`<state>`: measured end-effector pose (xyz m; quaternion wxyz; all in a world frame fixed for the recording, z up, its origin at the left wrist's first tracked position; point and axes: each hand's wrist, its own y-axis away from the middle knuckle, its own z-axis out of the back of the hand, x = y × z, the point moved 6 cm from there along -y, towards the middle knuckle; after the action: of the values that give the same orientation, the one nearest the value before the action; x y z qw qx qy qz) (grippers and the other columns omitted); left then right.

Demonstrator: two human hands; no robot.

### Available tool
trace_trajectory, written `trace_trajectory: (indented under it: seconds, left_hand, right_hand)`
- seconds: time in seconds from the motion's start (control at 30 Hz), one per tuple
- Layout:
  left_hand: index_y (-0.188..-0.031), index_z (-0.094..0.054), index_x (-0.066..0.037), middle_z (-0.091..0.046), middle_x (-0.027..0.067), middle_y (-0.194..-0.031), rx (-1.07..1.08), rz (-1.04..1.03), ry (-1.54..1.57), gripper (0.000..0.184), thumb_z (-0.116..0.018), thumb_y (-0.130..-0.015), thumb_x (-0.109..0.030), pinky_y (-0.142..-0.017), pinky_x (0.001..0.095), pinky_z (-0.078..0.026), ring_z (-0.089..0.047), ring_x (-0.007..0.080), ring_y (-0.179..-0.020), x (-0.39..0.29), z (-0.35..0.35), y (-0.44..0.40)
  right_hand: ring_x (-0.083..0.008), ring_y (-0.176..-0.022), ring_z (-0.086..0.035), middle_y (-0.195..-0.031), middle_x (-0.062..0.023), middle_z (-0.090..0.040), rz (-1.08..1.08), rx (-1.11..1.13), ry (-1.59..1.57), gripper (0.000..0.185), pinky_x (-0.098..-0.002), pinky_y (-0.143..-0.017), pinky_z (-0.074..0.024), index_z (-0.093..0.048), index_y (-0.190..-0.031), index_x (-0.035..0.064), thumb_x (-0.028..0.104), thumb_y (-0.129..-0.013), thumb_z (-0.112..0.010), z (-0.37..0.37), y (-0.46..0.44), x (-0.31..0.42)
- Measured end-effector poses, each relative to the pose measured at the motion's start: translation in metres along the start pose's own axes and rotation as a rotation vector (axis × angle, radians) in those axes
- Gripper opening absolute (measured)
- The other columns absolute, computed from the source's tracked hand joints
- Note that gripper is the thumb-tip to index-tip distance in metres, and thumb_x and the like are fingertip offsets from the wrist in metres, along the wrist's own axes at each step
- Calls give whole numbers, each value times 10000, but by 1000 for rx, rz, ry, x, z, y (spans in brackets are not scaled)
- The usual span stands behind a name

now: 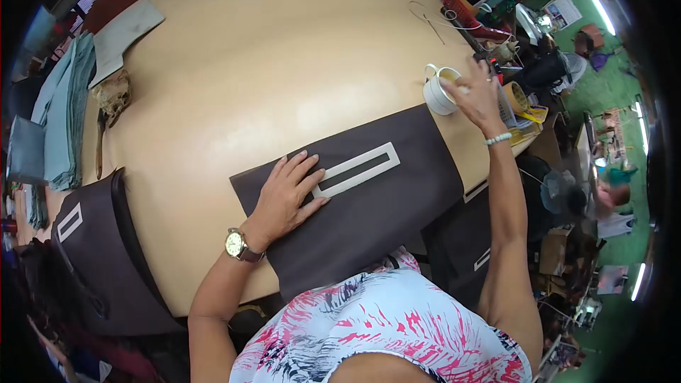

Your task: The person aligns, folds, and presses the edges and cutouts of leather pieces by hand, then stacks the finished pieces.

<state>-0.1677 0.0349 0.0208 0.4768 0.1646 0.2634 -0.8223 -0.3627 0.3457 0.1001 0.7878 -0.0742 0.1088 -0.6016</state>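
Observation:
A dark brown sheet (369, 220) with a pale rectangular frame (362, 168) around a long slot lies on the table in front of me. My left hand (289, 188) rests flat on it, fingers spread, the fingertips beside the frame's left end. A wristwatch is on that wrist. My right hand (477, 96) is over the right side of a white cup (438, 96), with the thumb near its rim and the fingers apart. A small white bit shows by the thumb; I cannot make out what it is. The cup stands just beyond the sheet's upper right corner.
Rolls of tape (516, 98) and a red basket (460, 6) crowd the table's right edge. A thin wire (429, 25) lies at the far right. Dark folded pieces (92, 255) with a pale frame hang over the left edge, near stacked grey-green sheets (67, 113).

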Motion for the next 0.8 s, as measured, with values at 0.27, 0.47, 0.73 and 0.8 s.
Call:
trace_trajectory:
  seconds: [0.27,0.47,0.73,0.8]
  left_hand:
    - [-1189,-535,-64,-441,129,-1324,26,-5,-36,479,-667,-779,-272,-1045,479,-281,-362,309,-1270,-3,-1,4]
    - [-1240,-483,-54,-407,128,-1347,45,-19,-86,559,-646,-790,-342,-1052,477,-266,-338,314,-1279,-3,-4,5]
    - [-1244,-488,-58,-410,132,-1347,37,-35,-120,534,-620,-816,-349,-1053,478,-265,-339,314,-1280,-2,-7,8]
    - [-1242,-491,-58,-412,134,-1346,30,-32,-120,519,-611,-826,-345,-1053,480,-264,-340,314,-1280,-1,-8,7]
  right_hand:
    - [-415,-1307,-248,-1368,-179,-338,36,45,59,320,-641,-1004,-208,-613,-945,106,-17,-681,-479,9,48,2]
    - [-378,-1243,-357,-1288,-201,-423,247,-37,-44,380,-522,-990,-316,-608,-971,75,-57,-648,-457,35,71,55]
    - [-379,-1212,-400,-1294,-240,-409,33,166,-767,573,-380,-1017,-328,-569,-1182,99,-70,-663,-394,-9,134,124]
    - [-391,-1253,-345,-1326,-257,-369,6,195,-758,589,-392,-1054,-279,-566,-1201,114,-81,-673,-392,-21,139,127]
